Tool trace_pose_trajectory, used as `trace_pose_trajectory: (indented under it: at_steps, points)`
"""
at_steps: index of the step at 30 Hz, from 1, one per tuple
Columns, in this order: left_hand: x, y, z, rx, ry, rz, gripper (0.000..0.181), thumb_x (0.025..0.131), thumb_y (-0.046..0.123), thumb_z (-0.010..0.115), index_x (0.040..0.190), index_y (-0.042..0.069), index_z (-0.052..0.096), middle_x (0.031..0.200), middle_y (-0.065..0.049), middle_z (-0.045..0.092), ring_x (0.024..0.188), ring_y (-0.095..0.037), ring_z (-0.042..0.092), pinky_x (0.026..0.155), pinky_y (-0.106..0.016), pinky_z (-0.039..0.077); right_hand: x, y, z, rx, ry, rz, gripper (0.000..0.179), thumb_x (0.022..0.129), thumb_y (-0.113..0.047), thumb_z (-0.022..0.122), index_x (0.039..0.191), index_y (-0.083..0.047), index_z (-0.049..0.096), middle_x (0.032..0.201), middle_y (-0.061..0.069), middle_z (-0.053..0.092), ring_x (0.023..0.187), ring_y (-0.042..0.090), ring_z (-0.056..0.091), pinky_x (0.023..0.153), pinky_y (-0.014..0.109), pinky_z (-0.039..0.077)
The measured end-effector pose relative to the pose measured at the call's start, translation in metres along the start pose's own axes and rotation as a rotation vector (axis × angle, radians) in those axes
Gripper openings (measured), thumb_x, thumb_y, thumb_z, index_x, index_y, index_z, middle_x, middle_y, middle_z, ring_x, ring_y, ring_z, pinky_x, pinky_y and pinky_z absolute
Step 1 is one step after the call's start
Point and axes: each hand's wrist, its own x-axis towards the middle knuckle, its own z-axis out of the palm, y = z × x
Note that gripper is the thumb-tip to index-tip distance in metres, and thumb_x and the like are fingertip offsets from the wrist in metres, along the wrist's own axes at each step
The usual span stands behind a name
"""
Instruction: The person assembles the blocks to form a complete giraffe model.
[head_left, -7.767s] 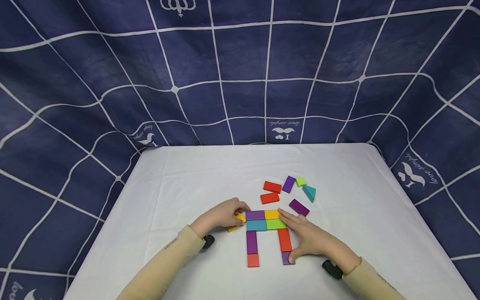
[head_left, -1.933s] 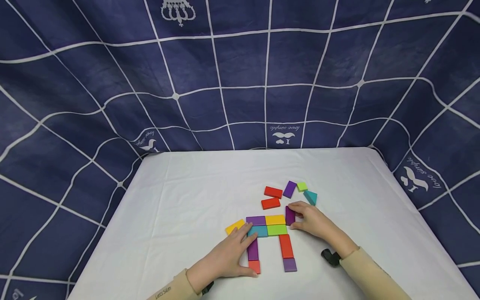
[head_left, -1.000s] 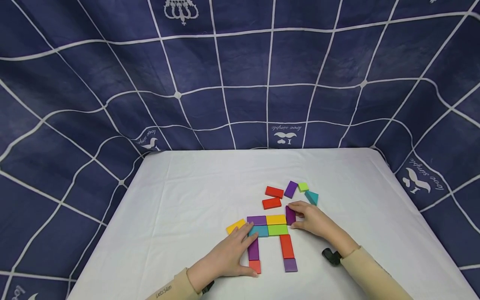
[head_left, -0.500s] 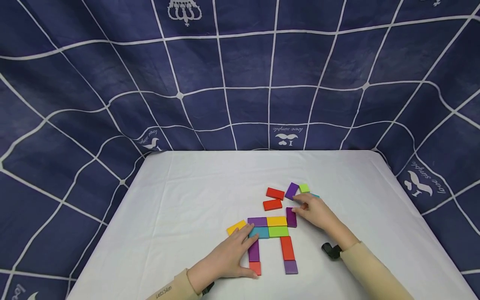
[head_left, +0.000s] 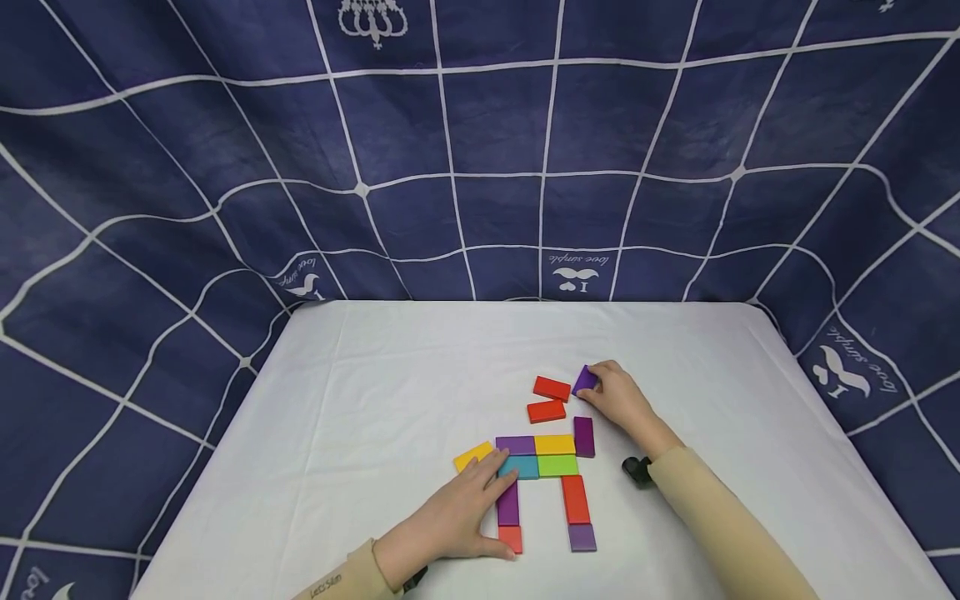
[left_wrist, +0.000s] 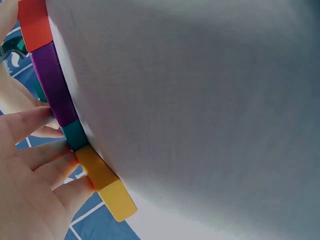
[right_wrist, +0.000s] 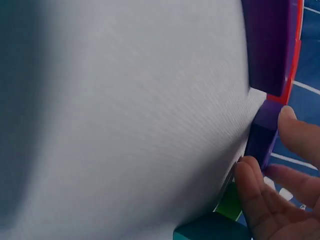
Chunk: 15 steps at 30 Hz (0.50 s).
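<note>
"What's the right hand [head_left: 622,402] doing?"
"It's pinching a purple block [head_left: 582,381], which is sitting just beside a red block [head_left: 552,388], nearer the surface's [head_left: 397,375] right edge than its left."
"And the left hand [head_left: 457,518]?"
"It's lying spread closer to the near edge, straight fingers touching the teal block [head_left: 527,467] and tilted yellow block [head_left: 470,456], thumb touching a small coral block [head_left: 509,537]."

A navy cloth [head_left: 495,117], gridded in white, hangs behind and beside a white-covered table [head_left: 412,354].
</note>
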Motion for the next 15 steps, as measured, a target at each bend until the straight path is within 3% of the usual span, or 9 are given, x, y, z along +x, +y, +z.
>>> trace_pose_trajectory:
  at_steps: [6, 15]
  points:
    - [0.000, 0.000, 0.000, -0.006, -0.015, -0.009, 0.100, 0.076, 0.073, 0.065, 0.153, 0.018, 0.036, 0.163, -0.008, 0.024, 0.148, -0.027, 0.030, 0.114, -0.046, 0.039, 0.001, 0.007, -0.003, 0.042, -0.072, -0.056, 0.054, 0.088, -0.019, 0.075, 0.132, 0.006, 0.057, 0.126, 0.021, 0.059, 0.088, 0.022, 0.054, 0.079, 0.035, 0.051]
    - [0.000, -0.001, 0.001, 0.002, -0.007, -0.004, 0.100, 0.076, 0.074, 0.065, 0.154, 0.017, 0.036, 0.164, -0.009, 0.023, 0.149, -0.026, 0.028, 0.117, -0.046, 0.034, -0.009, 0.012, -0.001, 0.103, -0.123, -0.074, 0.053, 0.090, -0.021, 0.072, 0.137, -0.003, 0.057, 0.136, 0.019, 0.056, 0.113, 0.031, 0.058, 0.101, 0.049, 0.050]
